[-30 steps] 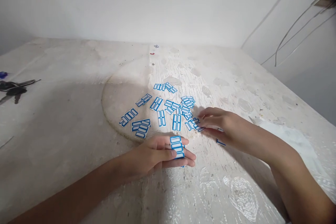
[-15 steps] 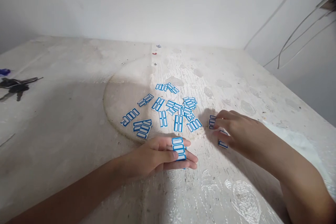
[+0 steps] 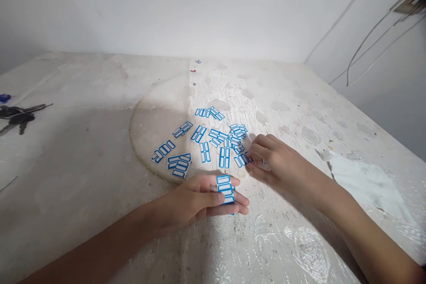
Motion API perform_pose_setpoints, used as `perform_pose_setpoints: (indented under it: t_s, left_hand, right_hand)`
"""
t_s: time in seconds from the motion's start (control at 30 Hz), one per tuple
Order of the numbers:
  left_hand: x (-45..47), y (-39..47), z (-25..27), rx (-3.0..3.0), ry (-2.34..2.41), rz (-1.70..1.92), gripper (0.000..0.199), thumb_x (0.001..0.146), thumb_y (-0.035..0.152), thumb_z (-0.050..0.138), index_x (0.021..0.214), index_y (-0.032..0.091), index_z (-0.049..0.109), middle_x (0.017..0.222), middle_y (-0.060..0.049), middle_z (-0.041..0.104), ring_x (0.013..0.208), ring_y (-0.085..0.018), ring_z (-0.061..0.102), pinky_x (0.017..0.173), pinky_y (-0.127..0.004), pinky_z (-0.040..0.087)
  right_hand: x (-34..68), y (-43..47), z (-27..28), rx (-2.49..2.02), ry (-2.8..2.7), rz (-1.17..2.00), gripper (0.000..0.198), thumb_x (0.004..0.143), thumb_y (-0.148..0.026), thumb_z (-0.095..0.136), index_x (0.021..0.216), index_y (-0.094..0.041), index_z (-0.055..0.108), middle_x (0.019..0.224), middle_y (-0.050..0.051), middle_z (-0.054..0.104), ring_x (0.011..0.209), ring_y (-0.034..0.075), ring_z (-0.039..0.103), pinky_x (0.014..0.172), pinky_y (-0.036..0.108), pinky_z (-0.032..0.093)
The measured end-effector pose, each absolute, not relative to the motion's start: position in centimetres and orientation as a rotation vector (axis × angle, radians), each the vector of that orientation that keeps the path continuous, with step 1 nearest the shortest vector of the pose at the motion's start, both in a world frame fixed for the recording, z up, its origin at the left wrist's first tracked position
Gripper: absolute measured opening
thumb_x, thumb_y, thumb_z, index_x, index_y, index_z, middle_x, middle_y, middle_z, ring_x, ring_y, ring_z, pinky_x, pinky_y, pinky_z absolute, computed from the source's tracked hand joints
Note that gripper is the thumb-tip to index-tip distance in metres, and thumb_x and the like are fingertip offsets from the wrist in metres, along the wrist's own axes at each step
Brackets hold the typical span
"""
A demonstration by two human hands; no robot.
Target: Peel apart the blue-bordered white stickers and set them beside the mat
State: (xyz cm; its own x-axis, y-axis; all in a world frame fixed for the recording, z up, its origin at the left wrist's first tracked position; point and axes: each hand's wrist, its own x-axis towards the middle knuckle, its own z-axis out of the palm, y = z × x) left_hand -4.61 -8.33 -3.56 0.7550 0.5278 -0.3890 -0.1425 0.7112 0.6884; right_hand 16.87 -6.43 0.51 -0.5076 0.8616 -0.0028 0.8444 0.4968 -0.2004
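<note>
Across the upturned palm of my left hand (image 3: 209, 195) lies a small stack of blue-bordered label stickers (image 3: 225, 186), held down by the thumb. My right hand (image 3: 276, 157) is at the right side of the loose label stickers (image 3: 205, 152) on the table. Its thumb and fingers close in a pinch at the right edge of a label sticker (image 3: 241, 160), covering that end. A bit of blue and white shows between the fingers behind the pinch; whether it is held or lying on the table I cannot tell.
The pale, worn table (image 3: 100, 213) carries a circular stain around part of the scattered labels. Keys (image 3: 21, 115) lie at the left edge. A whitish patch (image 3: 369, 184) is beyond my right forearm. Cables (image 3: 366, 37) hang by the right wall, and a tiny red scrap (image 3: 193, 71) lies far back.
My right hand has moved left, from two separate labels to the right edge of the scattered group. Those two labels are now mostly out of sight. My left hand keeps its hold on the stack.
</note>
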Motion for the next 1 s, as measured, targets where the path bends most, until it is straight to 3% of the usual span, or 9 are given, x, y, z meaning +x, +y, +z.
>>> perform_pose_setpoints:
  t_s: [0.1,0.33,0.73,1.0]
  left_hand:
    - [-4.7,-8.4,-3.7,0.679,0.594,0.418,0.029,0.085,0.016,0.055,0.113,0.007,0.052,0.105,-0.015,0.067,0.1,-0.024,0.064,0.1,-0.039,0.04]
    - [-4.8,-8.5,-4.0,0.684,0.56,0.445,0.028,0.084,0.016,0.056,0.111,0.008,0.054,0.104,-0.015,0.067,0.102,-0.025,0.063,0.101,-0.042,0.038]
    - [-4.1,-8.6,-3.0,0.626,0.646,0.469,0.026,0.079,0.012,0.061,0.104,0.007,0.056,0.093,-0.015,0.07,0.094,-0.025,0.066,0.1,-0.042,0.04]
    - [-4.4,-8.4,-3.9,0.67,0.621,0.456,0.026,0.082,0.013,0.057,0.108,0.007,0.053,0.1,-0.016,0.069,0.097,-0.026,0.065,0.099,-0.041,0.041]
  right_hand:
    - [16.9,-6.5,0.7,-1.451,-2.556,0.247,0.014,0.088,-0.022,0.047,0.081,-0.015,0.058,0.086,0.009,0.054,0.079,0.021,0.05,0.067,0.033,0.044]
    - [15.7,-5.5,-1.7,-1.564,-2.327,0.177,0.03,0.09,-0.028,0.046,0.115,-0.013,0.054,0.096,0.012,0.055,0.086,0.024,0.052,0.074,0.037,0.045]
    - [15.2,-4.2,-2.3,-1.586,-2.255,0.238,0.021,0.09,-0.032,0.049,0.098,-0.016,0.059,0.09,0.008,0.057,0.079,0.019,0.055,0.067,0.029,0.044]
    - [14.0,-3.8,-3.3,-1.668,-2.177,0.063,0.021,0.087,-0.033,0.048,0.085,-0.014,0.057,0.081,0.008,0.058,0.07,0.019,0.052,0.059,0.028,0.034]
